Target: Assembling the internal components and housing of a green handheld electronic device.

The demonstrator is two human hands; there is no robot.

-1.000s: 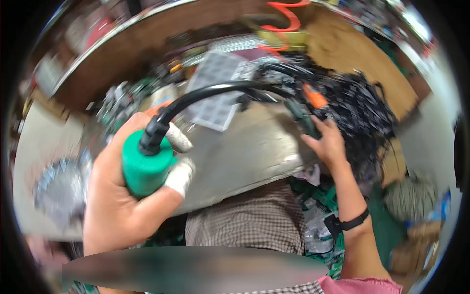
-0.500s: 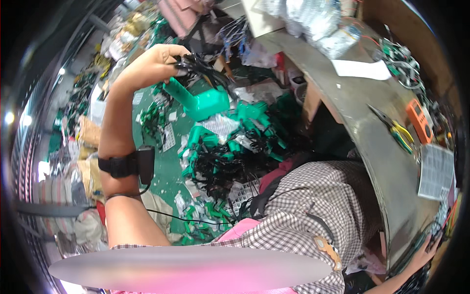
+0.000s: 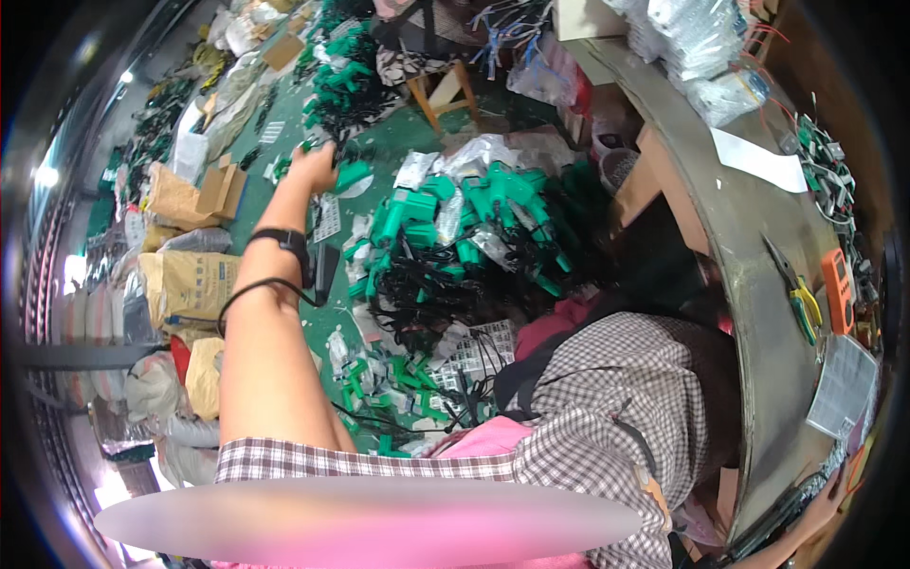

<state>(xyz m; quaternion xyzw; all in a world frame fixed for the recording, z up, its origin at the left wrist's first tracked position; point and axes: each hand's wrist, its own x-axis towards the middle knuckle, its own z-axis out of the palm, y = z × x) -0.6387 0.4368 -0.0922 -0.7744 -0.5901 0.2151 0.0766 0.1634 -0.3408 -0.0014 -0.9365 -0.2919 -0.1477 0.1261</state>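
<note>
My left arm stretches forward over the floor, with a dark strap and a small black box on its forearm. My left hand (image 3: 318, 169) looks closed on a black cable (image 3: 353, 149). A green plastic-bodied device (image 3: 354, 176) shows right beside it; the fingers are small and partly hidden. At the lower right edge, my right hand (image 3: 830, 501) lies by a bundle of black cables (image 3: 773, 522) on the table; its fingers are too unclear to read. Between my arm and the table sits a heap of green devices (image 3: 493, 194) with black cables and clear wrapping.
Another green pile (image 3: 341, 90) lies farther off, near a small wooden stool (image 3: 444, 95). The grey table (image 3: 758, 379) curves along the right, bearing pliers (image 3: 796, 289), an orange meter (image 3: 838, 292) and bubble-wrapped packs (image 3: 697, 43). Sacks and a cardboard box (image 3: 222, 188) line the left.
My left hand has swung outward and away from the near heap, toward the left side of the far pile. The view has shifted. My right hand stays by the black cables.
</note>
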